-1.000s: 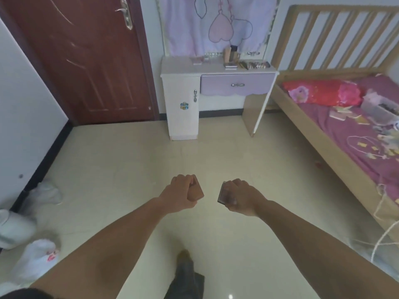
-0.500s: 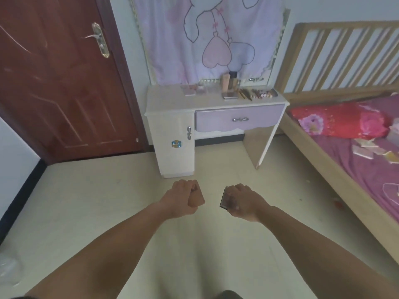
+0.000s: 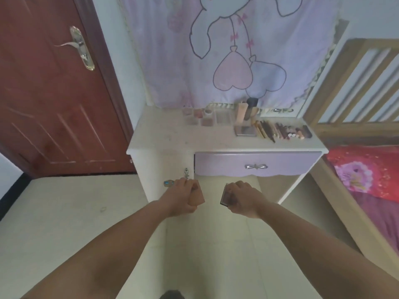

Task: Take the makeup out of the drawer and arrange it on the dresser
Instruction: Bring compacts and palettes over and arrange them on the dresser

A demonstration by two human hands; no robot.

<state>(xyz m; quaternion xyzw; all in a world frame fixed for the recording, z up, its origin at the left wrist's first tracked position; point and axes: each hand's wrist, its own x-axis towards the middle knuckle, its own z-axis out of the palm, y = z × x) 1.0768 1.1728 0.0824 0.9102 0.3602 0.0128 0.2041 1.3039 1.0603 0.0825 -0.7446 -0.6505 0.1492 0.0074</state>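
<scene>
— Placement is the step judged to be in hand. In the head view a flat pinkish compact (image 3: 197,196) is held in the curled fingers (image 3: 192,186) of the left hand (image 3: 183,196), and a dark flat palette (image 3: 225,195) is gripped by the right hand (image 3: 241,198); both are carried just in front of the desk (image 3: 164,137), below its top.

— Where should they be set?

— Small pink cases (image 3: 199,117) are laid out at the far middle, and a row of pencils and lipsticks (image 3: 282,131) is lined up at the right. The bare near-left part is best used, each piece being lowered flat and square to the rows. The drawer (image 3: 257,166) is seen closed.

— Any risk?

— The upright bottles (image 3: 245,112) could be knocked if the far edge is reached over.
</scene>
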